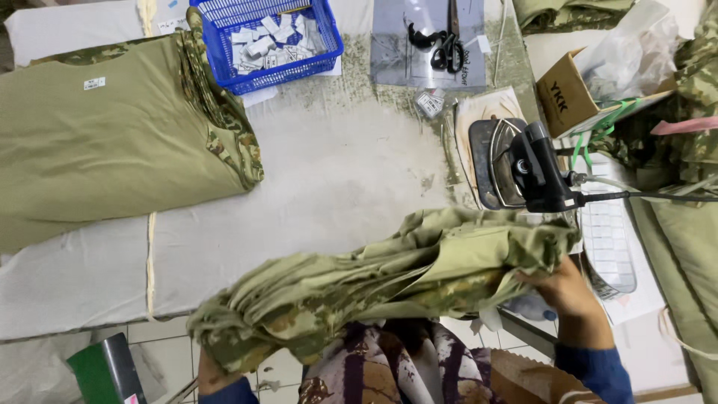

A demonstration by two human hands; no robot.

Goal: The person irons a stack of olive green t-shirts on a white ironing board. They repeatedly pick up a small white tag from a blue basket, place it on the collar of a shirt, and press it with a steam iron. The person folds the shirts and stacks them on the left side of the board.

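I hold a bunched olive and camouflage garment [389, 280] in front of my body, above the near edge of the padded white table [329, 179]. My right hand [565, 292] grips its right end, fingers curled into the cloth. My left hand [209, 374] is under the left end, mostly hidden by the fabric. The garment hangs in folds between both hands.
A stack of folded olive garments [112, 127] lies at the left. A blue basket [265, 41] of white tags sits at the back. Black scissors [445, 49] lie on a grey sheet. A steam iron [516, 168] rests at the right, with a cardboard box [568, 93] behind it.
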